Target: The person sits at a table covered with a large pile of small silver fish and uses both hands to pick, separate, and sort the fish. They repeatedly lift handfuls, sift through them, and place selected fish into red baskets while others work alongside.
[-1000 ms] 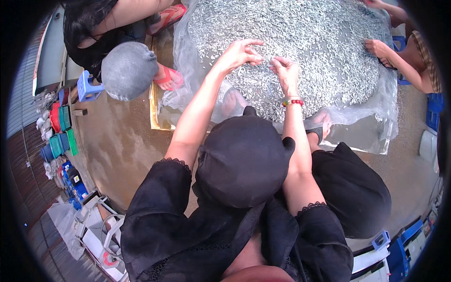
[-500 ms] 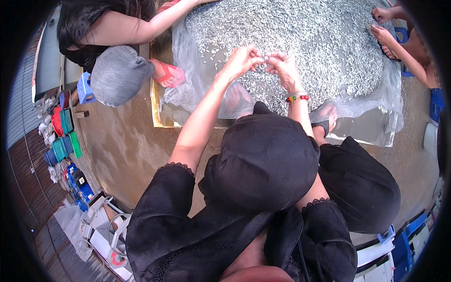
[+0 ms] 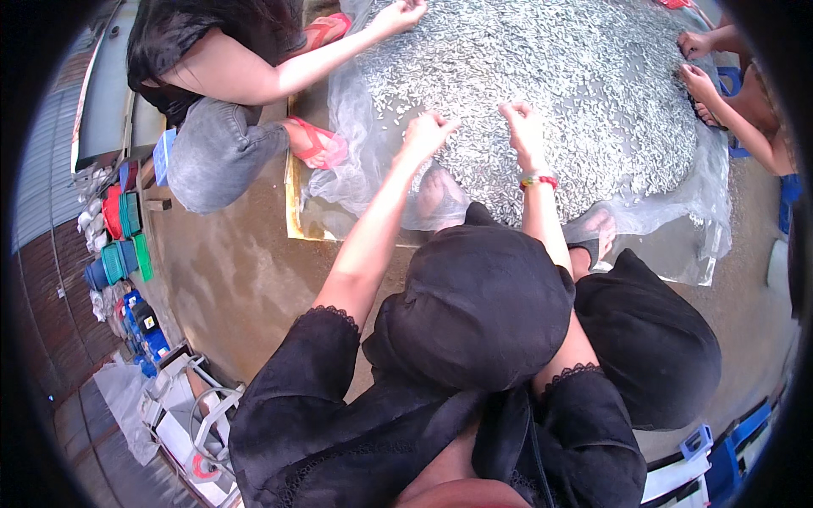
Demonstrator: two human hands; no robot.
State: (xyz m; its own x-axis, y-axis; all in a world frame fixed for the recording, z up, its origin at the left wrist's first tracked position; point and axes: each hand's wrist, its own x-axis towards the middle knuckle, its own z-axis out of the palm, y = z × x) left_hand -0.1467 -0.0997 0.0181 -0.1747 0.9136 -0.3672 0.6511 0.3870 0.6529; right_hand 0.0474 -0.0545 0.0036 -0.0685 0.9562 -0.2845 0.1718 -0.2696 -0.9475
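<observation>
Small thin silvery-white pieces [image 3: 542, 76] spread thick across the low work area, directly in front of and below both hands, thinning to loose singles at the left edge. Too small to tell what kind. Beneath them, translucent sheeting [image 3: 351, 182], crumpled and bunched along the left and near edges. Under that, a low flat panel [image 3: 663, 251], yellowish at the near left corner.

Left hand [image 3: 424, 137] over the near-left part of the spread, fingers bent, tips drawn close together and pointing right. Cannot tell whether pinching a piece or bare. Right hand [image 3: 525, 133] across a small gap, not touching the left, fingers curled in toward the thumb. Cannot tell contents here either. On the right wrist, a red-beaded bracelet [image 3: 539, 182].

Closer in, black-clad knees [image 3: 483, 309], between and below the forearms; one bare foot [image 3: 440, 190] behind sheeting.

Upper left, a co-worker's hand [image 3: 400, 15] at the far-left edge of the spread; below it, a grey-clad knee [image 3: 224, 157] and a red sandal [image 3: 318, 148]. Far right, another co-worker's hands [image 3: 699, 83], near the right edge, beside a blue stool [image 3: 729, 80].

Around, wet-looking brown floor [image 3: 229, 271]; far left, stacked red [image 3: 111, 212] and green baskets [image 3: 142, 256].
</observation>
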